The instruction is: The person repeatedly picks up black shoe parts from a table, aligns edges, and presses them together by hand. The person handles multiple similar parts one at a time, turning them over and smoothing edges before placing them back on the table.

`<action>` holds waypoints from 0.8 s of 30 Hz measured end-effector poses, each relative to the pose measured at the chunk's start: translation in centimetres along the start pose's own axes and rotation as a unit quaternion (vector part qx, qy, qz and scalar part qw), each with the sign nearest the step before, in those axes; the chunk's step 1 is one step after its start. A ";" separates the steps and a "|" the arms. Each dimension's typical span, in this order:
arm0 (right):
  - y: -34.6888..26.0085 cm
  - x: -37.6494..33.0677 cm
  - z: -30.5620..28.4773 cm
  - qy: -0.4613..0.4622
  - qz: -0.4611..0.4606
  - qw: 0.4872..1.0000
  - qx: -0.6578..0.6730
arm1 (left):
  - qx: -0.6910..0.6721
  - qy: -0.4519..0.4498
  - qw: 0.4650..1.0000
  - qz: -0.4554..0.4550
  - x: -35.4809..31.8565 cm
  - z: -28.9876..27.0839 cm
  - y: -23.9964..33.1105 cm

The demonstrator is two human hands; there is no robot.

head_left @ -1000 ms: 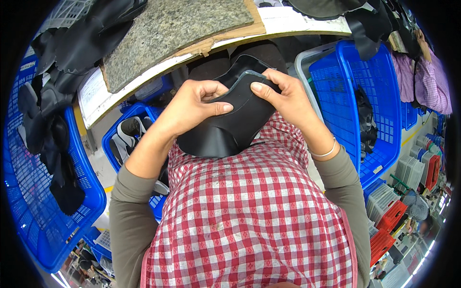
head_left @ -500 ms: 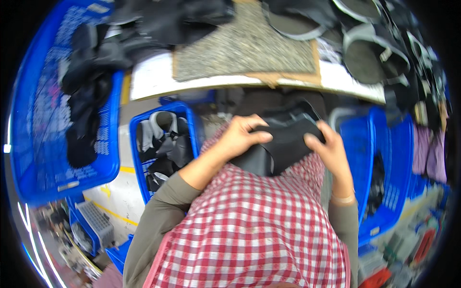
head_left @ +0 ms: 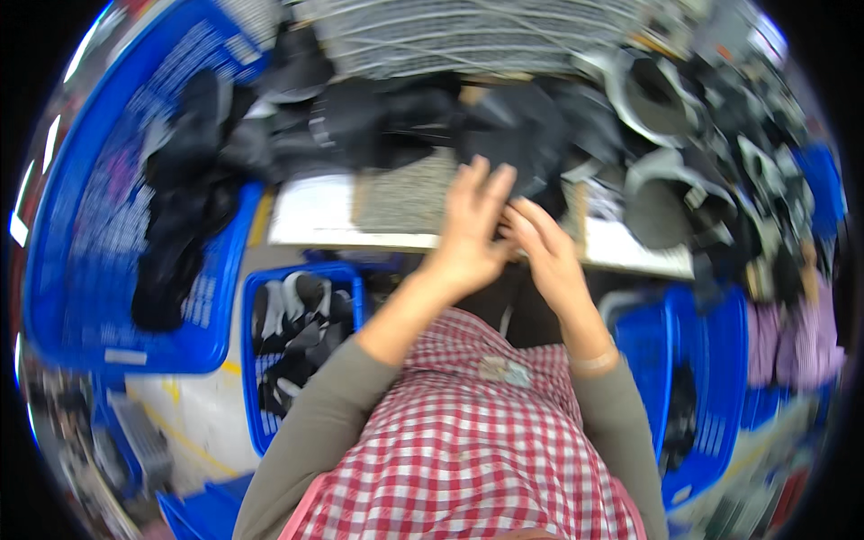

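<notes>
Both hands are raised over the front edge of a worktable [head_left: 310, 216]. My left hand [head_left: 470, 232] has its fingers stretched apart, with the tips against a black moulded piece [head_left: 522, 135] that lies in a heap of similar dark parts. My right hand [head_left: 547, 256] is close beside it, its fingers pointing up and left toward the same piece. Motion blur hides whether the right fingers grip anything. A grey felt mat [head_left: 400, 202] lies on the table just left of the hands.
A large blue basket [head_left: 99, 270] draped with black parts stands at the left. A blue crate [head_left: 255, 382] with black and white pieces sits below the table. Another blue basket [head_left: 715, 360] is at the right. Grey-rimmed dark shells [head_left: 666, 202] crowd the table's right side.
The hands rose from chest height, where both gripped a black moulded piece, up to the table's heap. The view swung upward and blurred. The left fingers have spread.
</notes>
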State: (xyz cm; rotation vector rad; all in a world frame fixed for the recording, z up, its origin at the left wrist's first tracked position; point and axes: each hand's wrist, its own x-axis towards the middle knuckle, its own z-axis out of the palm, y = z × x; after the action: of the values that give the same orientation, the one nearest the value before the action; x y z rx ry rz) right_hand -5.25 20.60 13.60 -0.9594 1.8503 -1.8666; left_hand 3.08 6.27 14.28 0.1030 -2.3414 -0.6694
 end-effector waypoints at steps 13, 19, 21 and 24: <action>0.1 -3.7 0.8 -0.038 -0.128 0.968 -0.212 | 0.020 -0.031 0.982 -0.184 8.2 -3.6 -10.6; 1.3 -3.2 1.7 -0.096 -0.052 0.984 -0.140 | -0.074 0.014 0.987 -0.145 11.7 -2.0 -13.8; 1.3 -3.3 2.0 -0.097 -0.051 0.983 -0.145 | -0.135 -0.003 0.974 -0.185 11.7 -2.1 -12.7; 1.9 -3.6 2.0 -0.124 0.005 0.987 -0.098 | -0.251 0.080 0.943 -0.203 10.5 -5.2 -10.5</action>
State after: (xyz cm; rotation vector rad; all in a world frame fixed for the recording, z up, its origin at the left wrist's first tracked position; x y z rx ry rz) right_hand -1.71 21.33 10.79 -1.1862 1.9030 -1.5015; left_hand -2.72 -7.68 18.70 0.3985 -1.9379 -1.3866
